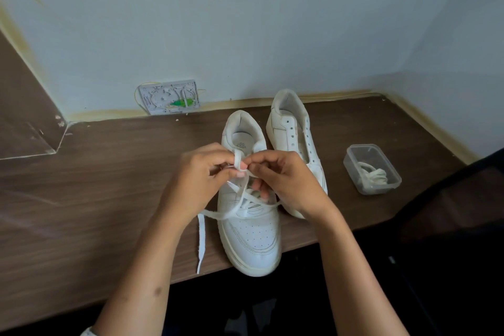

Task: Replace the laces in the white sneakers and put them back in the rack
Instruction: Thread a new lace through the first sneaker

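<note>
**Two hands lacing the nearer white sneaker**

Two bare hands work over the nearer sneaker (249, 229), which stands on the brown wood-grain tabletop (95, 199) with its toe hanging slightly over the near edge. The left hand (200, 176) and the right hand (286, 183) meet above the tongue; each grip is closed in a pinch on the white lace (240, 162), which forms a small loop between the fingertips. The lace is threaded in crossings through the lower eyelets, and one loose end (201, 243) trails off the shoe's left side and lies flat on the tabletop, its tip reaching the near edge.

Inside the nearer sneaker, the insole carries a printed mark (240, 144), too small and blurred to read.

Just beside and behind it stands the second sneaker (290, 128), touching or nearly touching the first, its eyelets bare. To the right, apart from both shoes, sits a clear plastic container (372, 169) with a bundled white lace (372, 176) inside.

Farthest back, against the pale wall (245, 22), an open white wall box (170, 96) shows thin yellow wire and a green part.
</note>
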Demonstrator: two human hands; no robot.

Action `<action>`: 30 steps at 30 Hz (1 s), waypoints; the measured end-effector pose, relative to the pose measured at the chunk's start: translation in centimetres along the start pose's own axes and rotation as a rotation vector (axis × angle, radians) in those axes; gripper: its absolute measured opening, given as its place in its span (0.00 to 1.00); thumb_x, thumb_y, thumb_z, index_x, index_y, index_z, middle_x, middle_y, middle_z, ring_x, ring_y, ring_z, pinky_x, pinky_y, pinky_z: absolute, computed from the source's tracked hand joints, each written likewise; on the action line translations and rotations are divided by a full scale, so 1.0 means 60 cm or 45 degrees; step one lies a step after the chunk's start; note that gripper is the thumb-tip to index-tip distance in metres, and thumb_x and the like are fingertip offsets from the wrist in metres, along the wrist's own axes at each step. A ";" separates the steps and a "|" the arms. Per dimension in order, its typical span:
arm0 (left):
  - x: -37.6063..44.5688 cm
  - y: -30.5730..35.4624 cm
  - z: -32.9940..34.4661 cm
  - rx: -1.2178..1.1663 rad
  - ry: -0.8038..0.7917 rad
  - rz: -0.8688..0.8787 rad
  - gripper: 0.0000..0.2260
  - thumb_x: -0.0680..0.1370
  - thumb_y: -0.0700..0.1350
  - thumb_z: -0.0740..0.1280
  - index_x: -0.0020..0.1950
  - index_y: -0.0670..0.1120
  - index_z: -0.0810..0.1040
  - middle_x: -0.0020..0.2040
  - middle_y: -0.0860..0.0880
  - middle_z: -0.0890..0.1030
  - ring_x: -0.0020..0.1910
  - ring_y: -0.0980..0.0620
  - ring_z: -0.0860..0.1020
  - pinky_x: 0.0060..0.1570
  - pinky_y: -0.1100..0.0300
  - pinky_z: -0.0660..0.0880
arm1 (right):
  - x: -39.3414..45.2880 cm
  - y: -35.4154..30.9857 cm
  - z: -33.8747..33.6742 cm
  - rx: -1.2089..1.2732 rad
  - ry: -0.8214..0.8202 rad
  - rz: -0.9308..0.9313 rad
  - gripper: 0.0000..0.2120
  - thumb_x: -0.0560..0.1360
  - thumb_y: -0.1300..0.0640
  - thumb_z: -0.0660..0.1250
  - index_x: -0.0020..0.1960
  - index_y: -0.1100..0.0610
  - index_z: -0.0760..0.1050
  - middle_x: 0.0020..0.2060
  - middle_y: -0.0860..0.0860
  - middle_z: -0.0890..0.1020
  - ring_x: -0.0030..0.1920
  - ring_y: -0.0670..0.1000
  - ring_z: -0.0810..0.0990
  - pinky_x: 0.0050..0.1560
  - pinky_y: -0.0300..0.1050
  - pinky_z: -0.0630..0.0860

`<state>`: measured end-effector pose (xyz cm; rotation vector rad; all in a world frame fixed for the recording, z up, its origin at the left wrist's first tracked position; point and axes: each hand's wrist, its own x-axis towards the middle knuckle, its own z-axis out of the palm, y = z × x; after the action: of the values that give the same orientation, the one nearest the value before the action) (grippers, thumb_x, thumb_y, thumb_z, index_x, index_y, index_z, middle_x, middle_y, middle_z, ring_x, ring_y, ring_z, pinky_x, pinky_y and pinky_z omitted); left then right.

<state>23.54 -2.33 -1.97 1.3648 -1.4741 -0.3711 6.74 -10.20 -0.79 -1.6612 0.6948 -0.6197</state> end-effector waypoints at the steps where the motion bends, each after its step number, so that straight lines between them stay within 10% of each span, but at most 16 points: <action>1: 0.000 -0.003 0.001 0.065 0.012 0.081 0.08 0.68 0.36 0.77 0.45 0.46 0.86 0.46 0.55 0.82 0.40 0.57 0.82 0.40 0.55 0.80 | 0.002 0.001 -0.001 0.010 -0.014 0.004 0.09 0.80 0.65 0.64 0.50 0.56 0.82 0.29 0.55 0.79 0.24 0.48 0.74 0.28 0.37 0.73; 5: 0.002 -0.005 0.007 0.268 0.091 0.317 0.09 0.69 0.29 0.75 0.43 0.42 0.85 0.45 0.59 0.79 0.42 0.64 0.78 0.41 0.71 0.73 | 0.003 0.003 -0.012 0.100 -0.115 0.067 0.08 0.79 0.67 0.64 0.54 0.65 0.81 0.29 0.56 0.79 0.24 0.49 0.74 0.28 0.37 0.74; 15: -0.002 -0.020 0.015 0.437 0.117 0.504 0.11 0.72 0.35 0.67 0.31 0.43 0.82 0.46 0.56 0.77 0.37 0.52 0.80 0.33 0.53 0.77 | -0.002 0.001 -0.028 0.042 -0.216 0.083 0.08 0.78 0.65 0.67 0.55 0.61 0.82 0.35 0.57 0.82 0.29 0.47 0.76 0.32 0.37 0.70; 30: -0.004 0.005 -0.009 -0.314 -0.198 -0.111 0.07 0.70 0.51 0.75 0.45 0.51 0.86 0.47 0.48 0.83 0.46 0.49 0.82 0.43 0.56 0.80 | 0.000 0.006 -0.030 0.015 -0.185 -0.006 0.09 0.80 0.65 0.63 0.52 0.68 0.80 0.34 0.50 0.83 0.30 0.45 0.78 0.31 0.33 0.70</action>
<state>23.78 -1.83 -1.62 1.2259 -1.4431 -0.7050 5.40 -11.46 -0.81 -1.6792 0.5810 -0.4998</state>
